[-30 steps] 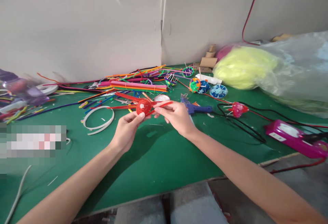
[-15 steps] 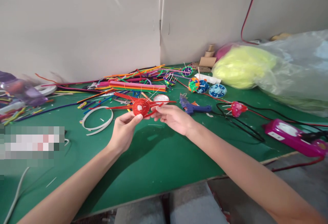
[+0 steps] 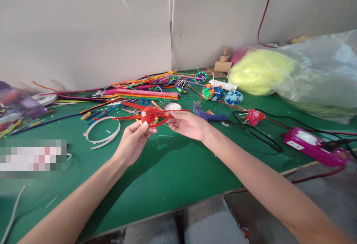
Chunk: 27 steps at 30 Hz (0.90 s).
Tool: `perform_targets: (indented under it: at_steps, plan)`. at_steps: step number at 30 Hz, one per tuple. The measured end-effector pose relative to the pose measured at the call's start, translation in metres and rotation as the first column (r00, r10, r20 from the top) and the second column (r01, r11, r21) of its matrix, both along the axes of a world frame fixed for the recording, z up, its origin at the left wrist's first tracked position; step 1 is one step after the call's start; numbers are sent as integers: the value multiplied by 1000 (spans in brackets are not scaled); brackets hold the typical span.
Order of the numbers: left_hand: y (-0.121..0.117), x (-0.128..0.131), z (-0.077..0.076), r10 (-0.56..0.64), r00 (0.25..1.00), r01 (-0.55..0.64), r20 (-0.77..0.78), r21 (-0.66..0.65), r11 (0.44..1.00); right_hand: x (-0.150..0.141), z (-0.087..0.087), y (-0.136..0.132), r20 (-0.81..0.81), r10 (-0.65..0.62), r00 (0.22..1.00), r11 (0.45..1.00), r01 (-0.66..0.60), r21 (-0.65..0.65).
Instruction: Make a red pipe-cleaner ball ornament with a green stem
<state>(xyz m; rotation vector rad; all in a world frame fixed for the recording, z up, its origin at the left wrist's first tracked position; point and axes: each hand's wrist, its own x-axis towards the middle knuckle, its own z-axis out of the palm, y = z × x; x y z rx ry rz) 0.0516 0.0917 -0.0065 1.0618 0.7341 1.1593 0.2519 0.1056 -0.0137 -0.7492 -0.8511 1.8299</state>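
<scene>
Yellow bundle (image 3: 258,72) in bag (image 3: 318,82); hands (image 3: 130,143) hold red coil (image 3: 149,115).

Evenly bright, soft shadow across the green tabletop (image 3: 167,199), faint wall glare (upper left), slight blur, wide-angle stretch at edges

glossy clear plastic bag (image 3: 315,76); smooth green tabletop (image 3: 167,184); fuzzy red stems (image 3: 134,105).

The left hand (image 3: 134,136) pinches a red coiled pipe-cleaner dome (image 3: 148,116); the right hand (image 3: 188,124) grips its strand, with a blue glue gun (image 3: 210,116) just beyond.
</scene>
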Motion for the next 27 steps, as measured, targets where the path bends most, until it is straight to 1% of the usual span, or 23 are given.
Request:
perform_targets:
  at_steps: [2, 7, 11, 14, 16, 18, 20, 23, 25, 27]
  plan:
    - [1, -1, 0, -34, 999, 34, 0, -19, 999, 4, 0, 3, -15, 12, 1000, 1000, -11, 19]
    - [0, -2, 1, -102, 995, 102, 14, -52, 993, 17, 6, 5, -7, 86, 996, 996, -86, -11]
    - [-1, -2, 2, -142, 990, 141, -17, -68, 988, 26, 10, 5, 41, 127, 991, 991, -128, 38]
    - [0, -2, 0, -138, 989, 134, -61, -64, 989, 29, 14, 3, 91, 76, 993, 989, -87, 118]
    - [0, -2, -1, -110, 989, 105, -95, -51, 993, 28, 16, 2, 149, -22, 989, 978, -10, 207]
    - [0, -2, -2, -82, 988, 80, -134, -26, 996, 25, 18, 0, 223, -164, 961, 941, 85, 327]
    - [0, -2, -3, -68, 984, 69, -167, -2, 998, 22, 20, -3, 281, -312, 907, 874, 159, 459]
    - [0, -2, -3, -63, 978, 68, -196, 18, 998, 15, 23, -11, 346, -463, 816, 760, 166, 628]
    - [0, -2, -2, -82, 975, 88, -208, 18, 996, 12, 25, -16, 357, -539, 763, 696, 165, 699]
    - [-1, -2, -1, -135, 966, 139, -222, 2, 990, 10, 27, -21, 342, -601, 722, 637, 176, 750]
